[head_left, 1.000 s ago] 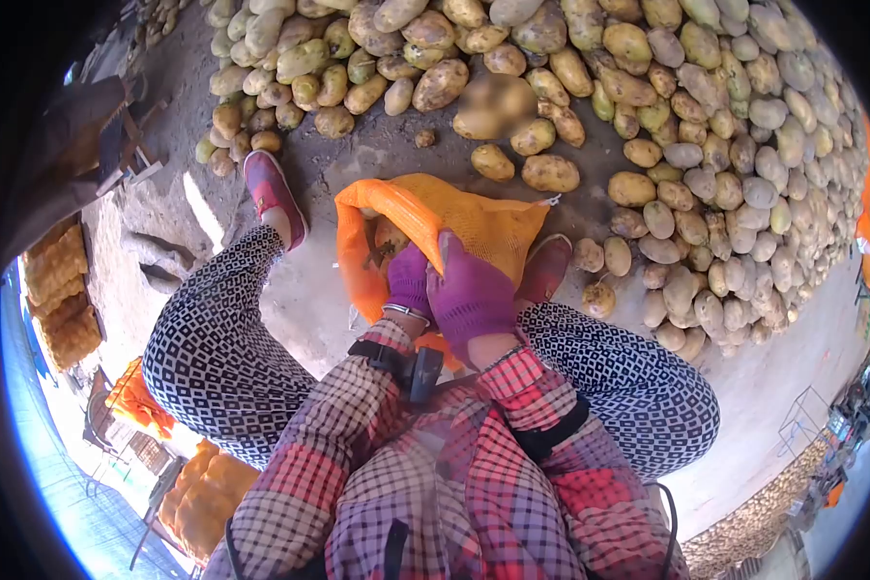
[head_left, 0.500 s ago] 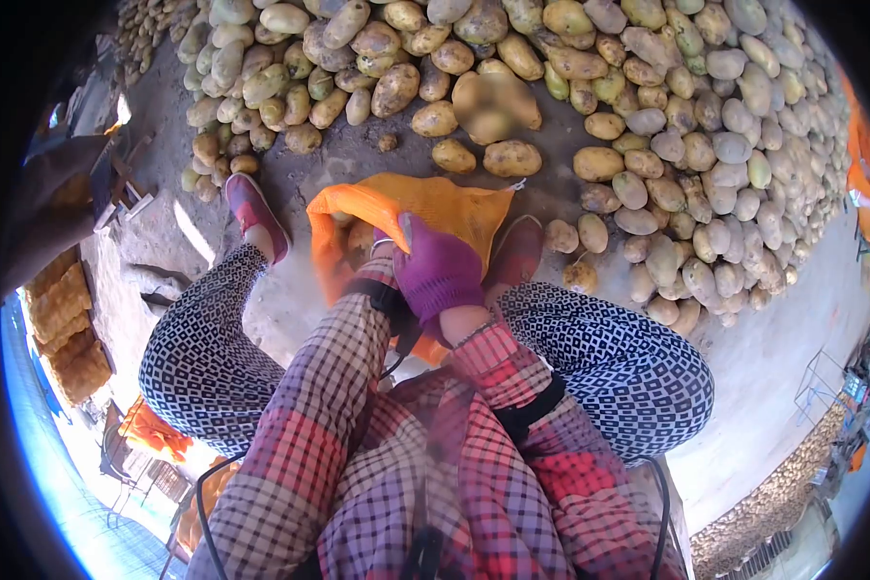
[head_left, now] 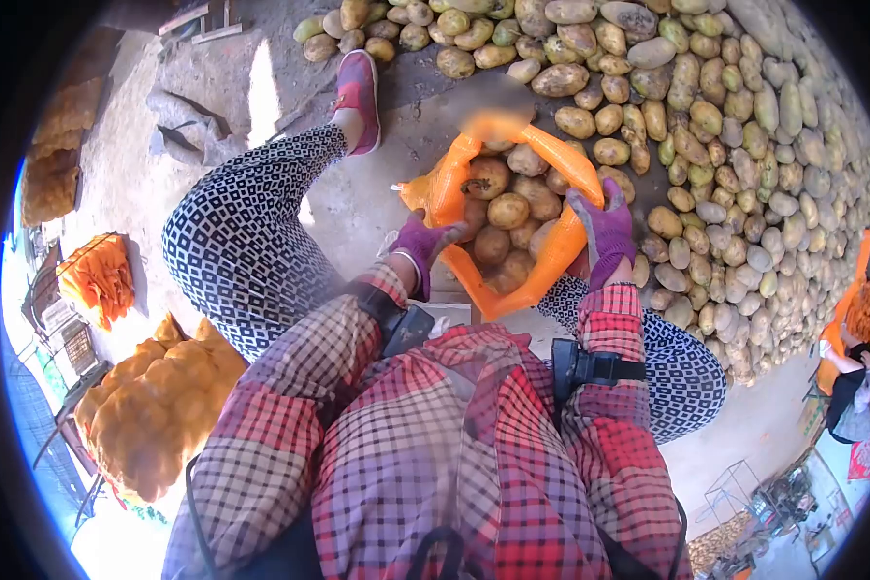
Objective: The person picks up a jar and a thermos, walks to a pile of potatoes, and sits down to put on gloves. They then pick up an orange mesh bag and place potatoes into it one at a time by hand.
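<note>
An orange mesh bag (head_left: 558, 274) stands between my legs, its rolled rim spread wide. Several potatoes (head_left: 508, 211) lie inside it. My left hand (head_left: 423, 244), in a purple glove, grips the rim on the left side. On the opposite side, my right hand (head_left: 606, 228), gloved the same way, has its fingers over the rim with the thumb toward the inside. The bag's lower part is hidden by its rim and my legs.
A large potato heap (head_left: 744, 193) spreads ahead and to the right. A filled mesh sack (head_left: 159, 401) and an orange bundle (head_left: 99, 278) are at the left. Grey cloth (head_left: 188, 126) lies on the floor. Another person (head_left: 853, 382) is at the far right.
My hands have moved apart from close together to opposite sides of the rim. The bag's mouth has opened, showing the potatoes inside. The view has turned toward the right.
</note>
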A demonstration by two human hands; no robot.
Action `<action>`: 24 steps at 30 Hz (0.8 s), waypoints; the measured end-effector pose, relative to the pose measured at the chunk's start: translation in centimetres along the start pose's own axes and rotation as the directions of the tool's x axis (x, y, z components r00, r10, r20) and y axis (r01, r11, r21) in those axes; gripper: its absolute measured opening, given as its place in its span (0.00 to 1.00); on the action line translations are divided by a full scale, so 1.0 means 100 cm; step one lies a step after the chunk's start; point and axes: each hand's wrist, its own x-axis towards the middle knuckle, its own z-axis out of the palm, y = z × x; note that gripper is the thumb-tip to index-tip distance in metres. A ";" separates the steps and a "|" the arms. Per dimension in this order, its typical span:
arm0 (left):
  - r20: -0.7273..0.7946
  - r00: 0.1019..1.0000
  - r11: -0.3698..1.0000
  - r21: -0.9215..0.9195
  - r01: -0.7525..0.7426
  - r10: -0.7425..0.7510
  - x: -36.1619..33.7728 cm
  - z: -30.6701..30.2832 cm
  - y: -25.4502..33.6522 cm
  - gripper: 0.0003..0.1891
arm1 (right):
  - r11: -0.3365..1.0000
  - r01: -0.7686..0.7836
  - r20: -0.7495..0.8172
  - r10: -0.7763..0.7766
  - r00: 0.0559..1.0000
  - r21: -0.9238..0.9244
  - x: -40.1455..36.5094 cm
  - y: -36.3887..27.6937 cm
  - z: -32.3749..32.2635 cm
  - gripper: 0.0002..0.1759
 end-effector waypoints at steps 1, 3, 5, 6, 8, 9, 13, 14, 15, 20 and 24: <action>0.092 0.996 0.999 -0.037 0.022 -0.019 -0.011 0.009 0.006 0.52 | 1.000 0.014 -0.001 -0.014 1.000 -0.020 -0.001 -0.001 0.001 0.38; -0.030 0.999 0.997 0.069 -0.019 0.021 -0.007 0.030 0.002 0.46 | 1.000 -0.009 -0.005 0.009 1.000 0.002 0.002 0.005 0.003 0.34; -0.158 0.984 0.983 0.175 -0.052 0.081 0.007 0.038 -0.011 0.40 | 0.994 -0.051 0.009 0.051 0.999 0.099 0.004 0.005 0.004 0.25; -0.131 0.991 0.998 -0.051 -0.025 0.018 0.021 0.035 -0.019 0.34 | 0.996 -0.042 0.005 0.042 0.999 0.080 0.002 0.005 0.003 0.25; -0.182 0.982 0.981 -0.178 -0.075 0.042 0.008 0.018 -0.001 0.17 | 0.999 0.036 -0.059 -0.034 0.998 0.041 -0.010 0.000 -0.006 0.23; -0.113 0.993 0.900 -0.427 -0.084 0.039 0.013 0.014 -0.004 0.16 | 0.999 0.044 -0.068 -0.042 0.997 0.029 -0.018 -0.003 -0.012 0.23; -0.096 0.963 0.797 -0.543 -0.264 0.254 0.001 -0.025 0.024 0.19 | 0.998 0.022 -0.108 -0.016 0.994 0.054 -0.033 -0.012 -0.023 0.22; -0.070 0.954 0.834 -0.470 -0.290 0.292 -0.006 -0.038 0.036 0.21 | 0.991 0.010 -0.027 -0.006 1.000 0.132 -0.039 -0.012 -0.031 0.22; -0.062 0.956 0.846 -0.452 -0.282 0.286 -0.015 -0.048 0.049 0.21 | 0.977 -0.012 0.048 0.002 0.999 0.212 -0.048 -0.011 -0.037 0.22; -0.085 0.930 0.890 -0.272 -0.367 0.357 -0.004 -0.070 0.075 0.20 | 0.974 -0.026 0.033 0.019 0.999 0.224 -0.066 0.010 -0.021 0.20; -0.196 0.925 0.927 -0.130 -0.352 0.324 0.032 -0.069 0.043 0.20 | 0.992 -0.125 0.041 0.125 0.991 -0.013 -0.052 0.029 0.011 0.26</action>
